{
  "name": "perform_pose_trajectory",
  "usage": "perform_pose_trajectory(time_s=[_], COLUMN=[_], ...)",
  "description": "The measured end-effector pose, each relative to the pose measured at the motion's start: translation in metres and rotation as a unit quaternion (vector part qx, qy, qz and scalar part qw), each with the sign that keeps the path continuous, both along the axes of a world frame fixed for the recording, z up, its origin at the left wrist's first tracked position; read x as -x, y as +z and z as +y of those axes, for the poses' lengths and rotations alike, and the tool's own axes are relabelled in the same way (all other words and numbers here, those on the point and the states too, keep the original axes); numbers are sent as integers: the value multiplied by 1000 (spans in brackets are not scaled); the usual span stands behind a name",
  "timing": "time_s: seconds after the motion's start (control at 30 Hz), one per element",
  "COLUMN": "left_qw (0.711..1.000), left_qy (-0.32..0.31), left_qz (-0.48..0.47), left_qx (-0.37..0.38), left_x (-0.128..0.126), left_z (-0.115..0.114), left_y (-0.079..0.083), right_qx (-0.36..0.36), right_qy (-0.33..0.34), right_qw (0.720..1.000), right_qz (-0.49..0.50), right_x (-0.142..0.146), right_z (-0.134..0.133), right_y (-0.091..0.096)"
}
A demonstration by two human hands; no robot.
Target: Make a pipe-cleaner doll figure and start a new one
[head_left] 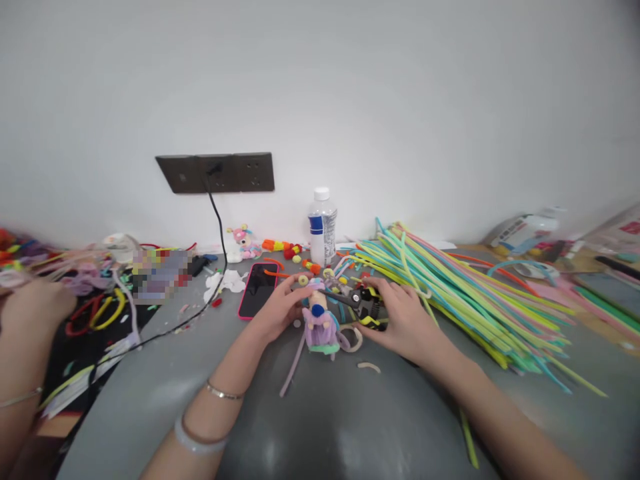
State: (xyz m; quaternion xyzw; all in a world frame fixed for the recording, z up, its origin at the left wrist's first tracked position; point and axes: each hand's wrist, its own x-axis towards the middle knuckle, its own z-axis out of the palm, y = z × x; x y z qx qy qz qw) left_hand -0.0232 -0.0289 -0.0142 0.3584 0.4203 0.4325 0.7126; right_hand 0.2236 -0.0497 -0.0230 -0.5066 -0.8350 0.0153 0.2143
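The only container is a clear bottle (323, 228) with a white cap and blue label, standing upright on the grey bench (320, 427) against the wall. How full it is cannot be made out.

Just in front of the bottle, the left hand (277, 308) grips a small fuzzy doll (320, 321), purple-bodied with a blue patch, its fingers curled round the head end. A loose purple strand trails from the doll toward the viewer. In front and slightly right of the bottle, the right hand (406, 319) is clenched on black-and-yellow cutters (367, 307), whose nose points at the doll's head. Whether the blades touch it is hidden by the fingers.

A pink-edged phone (257, 290) lies screen up, front-left of the bottle, beside the left hand. Right of the bottle a big sheaf of pastel stems (475, 293) fans across the bench. Small rings and beads scatter in front of the bottle, too small to tell apart. Above and left of the bottle a dark socket plate (215, 172) holds a plug, and its cable (220, 233) drops to the bench.

Far left of the bottle another person's hand (33, 310) is blurred and cut off by the edge. A pixelated patch (160, 273) hides what lies left of the phone. Things far right of the bottle are smeared beyond naming.
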Motion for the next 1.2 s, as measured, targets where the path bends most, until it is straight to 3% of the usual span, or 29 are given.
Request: perform_pose_trajectory(time_s=[0.3, 0.43, 0.63, 0.9, 1.2], left_qw=[1000, 1000, 999, 1000, 1000], left_qy=[3, 16, 41, 7, 11], left_qz=[-12, 1, -4, 4, 15], left_qx=[6, 10, 5, 4, -5], left_x=[1, 0, 0, -2, -1], left_z=[0, 1, 1, -1, 0], left_y=[-1, 0, 3, -1, 0], right_qx=[29, 35, -10, 6, -2], right_qy=[11, 3, -19, -28, -20], right_qw=[995, 995, 994, 997, 997], right_qz=[94, 92, 108, 73, 70], right_x=[0, 1, -1, 2, 1], right_z=[-2, -4, -3, -4, -5], right_y=[-2, -1, -1, -1, -2])
